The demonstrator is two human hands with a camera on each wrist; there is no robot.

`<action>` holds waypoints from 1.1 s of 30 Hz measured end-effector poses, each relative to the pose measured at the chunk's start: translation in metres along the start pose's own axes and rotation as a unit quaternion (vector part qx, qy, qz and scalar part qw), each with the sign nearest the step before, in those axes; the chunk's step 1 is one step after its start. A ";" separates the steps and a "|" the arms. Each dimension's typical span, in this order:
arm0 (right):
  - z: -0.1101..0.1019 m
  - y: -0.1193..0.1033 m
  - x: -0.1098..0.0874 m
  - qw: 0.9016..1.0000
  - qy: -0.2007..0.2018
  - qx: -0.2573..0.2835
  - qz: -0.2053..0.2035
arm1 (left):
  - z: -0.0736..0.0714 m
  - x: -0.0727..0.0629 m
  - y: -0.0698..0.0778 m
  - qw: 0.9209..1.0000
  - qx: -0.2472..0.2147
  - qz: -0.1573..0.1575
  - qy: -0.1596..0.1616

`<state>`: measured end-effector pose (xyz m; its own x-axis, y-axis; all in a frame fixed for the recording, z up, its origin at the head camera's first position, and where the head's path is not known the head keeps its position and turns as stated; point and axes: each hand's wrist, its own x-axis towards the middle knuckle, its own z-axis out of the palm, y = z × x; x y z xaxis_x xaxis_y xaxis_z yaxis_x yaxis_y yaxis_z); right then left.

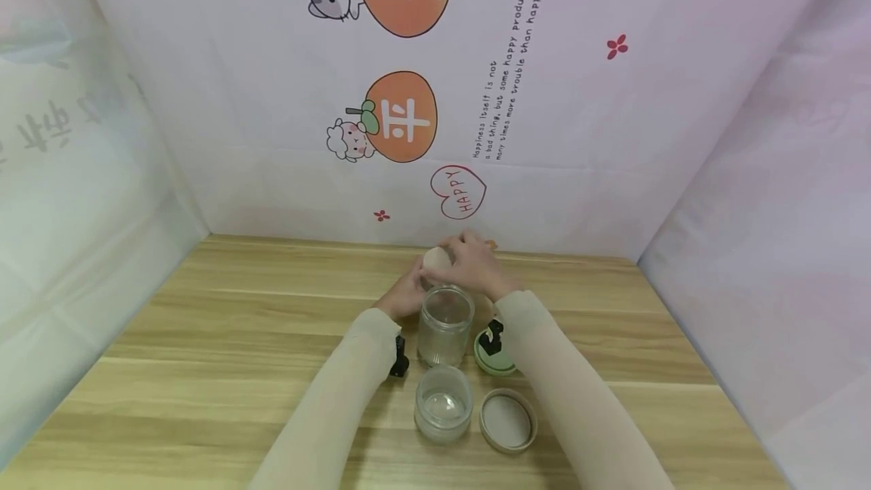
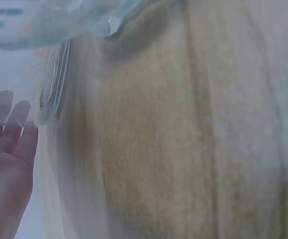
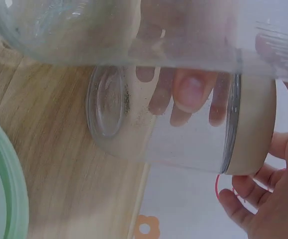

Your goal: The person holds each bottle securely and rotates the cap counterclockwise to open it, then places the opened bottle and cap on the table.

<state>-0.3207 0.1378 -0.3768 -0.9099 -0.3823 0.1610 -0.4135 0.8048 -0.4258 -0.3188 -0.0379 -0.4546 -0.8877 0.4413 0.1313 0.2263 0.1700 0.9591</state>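
Note:
At the back of the table my left hand (image 1: 407, 293) holds a clear jar (image 3: 134, 134) round its side, with fingers and thumb showing through the wall in the right wrist view. My right hand (image 1: 474, 263) grips the beige lid (image 3: 253, 124) on the jar's mouth. Whether the lid sits fully tight cannot be told. A few dark specks cling inside near the jar's base. In the left wrist view, left fingers (image 2: 27, 142) lie against the jar wall. From the head view, this jar is mostly hidden by the hands.
A taller open clear jar (image 1: 444, 335) stands just in front of the hands, with a shorter open jar (image 1: 444, 407) nearer. To their right lie a green lid (image 1: 495, 363), partly under the right forearm, and an upturned beige-rimmed lid (image 1: 508, 420). A printed cloth wall (image 1: 306, 195) rises behind.

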 end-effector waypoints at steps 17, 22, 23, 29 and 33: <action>-0.015 0.017 0.004 0.988 -0.108 0.083 -0.069 | -0.003 -0.011 0.024 1.000 -0.012 0.008 -0.011; -0.014 0.020 0.003 0.977 -0.130 0.160 -0.056 | 0.000 -0.002 0.005 1.000 -0.009 0.000 0.001; -0.013 0.020 0.003 0.975 -0.130 0.171 -0.055 | 0.000 0.000 0.002 1.000 -0.007 0.001 0.002; -0.003 0.019 0.002 0.982 -0.091 0.164 -0.033 | -0.001 0.003 -0.006 1.000 0.003 0.025 -0.001; 0.004 0.014 0.001 0.992 -0.043 0.122 -0.010 | -0.002 0.002 -0.004 1.000 -0.002 0.030 -0.009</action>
<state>-0.3276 0.1467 -0.3865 -0.8905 -0.4440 0.0993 -0.4023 0.6665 -0.6277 -0.3224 -0.0395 -0.4578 -0.8656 0.4660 0.1833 0.2769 0.1405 0.9506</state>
